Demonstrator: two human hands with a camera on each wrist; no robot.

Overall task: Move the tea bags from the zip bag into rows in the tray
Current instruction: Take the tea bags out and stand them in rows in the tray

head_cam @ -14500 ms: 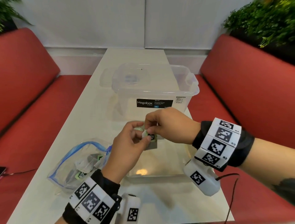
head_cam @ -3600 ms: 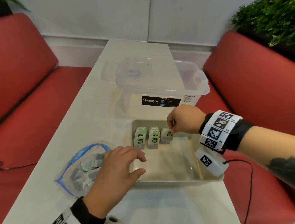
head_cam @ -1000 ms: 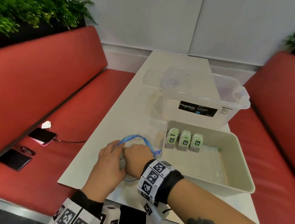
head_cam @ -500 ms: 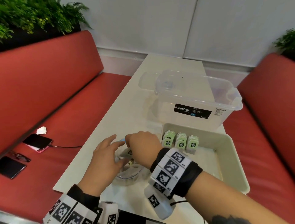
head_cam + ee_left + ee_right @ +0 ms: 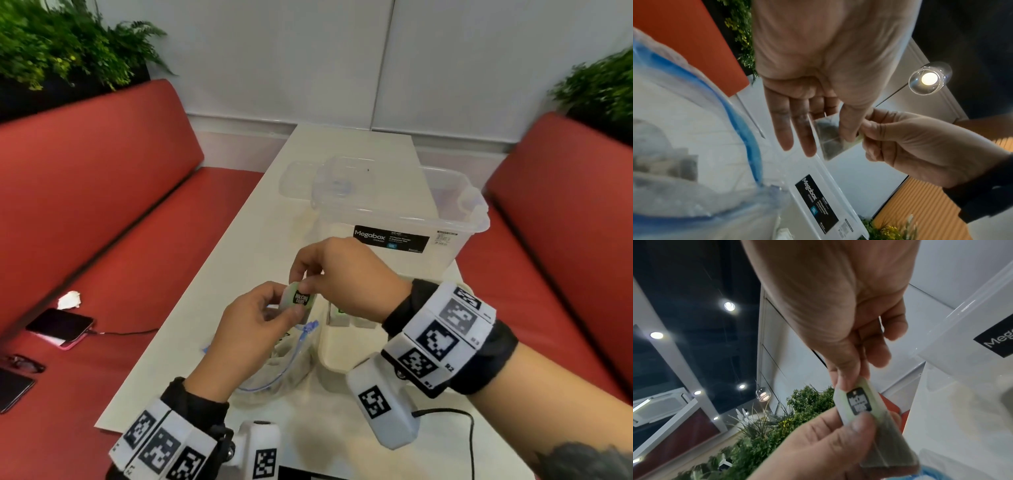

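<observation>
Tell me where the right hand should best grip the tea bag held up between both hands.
Probably at the pale green tag end of the tea bag, pinched from above by the right hand. The tag is flat and stiff, while the mesh pouch hangs soft below, pinched by the left hand.

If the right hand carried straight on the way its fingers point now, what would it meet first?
The right hand points left and slightly down, pinching the tea bag that the left hand also grips. It would likely meet the left hand's fingers first; depth is unclear.
</observation>
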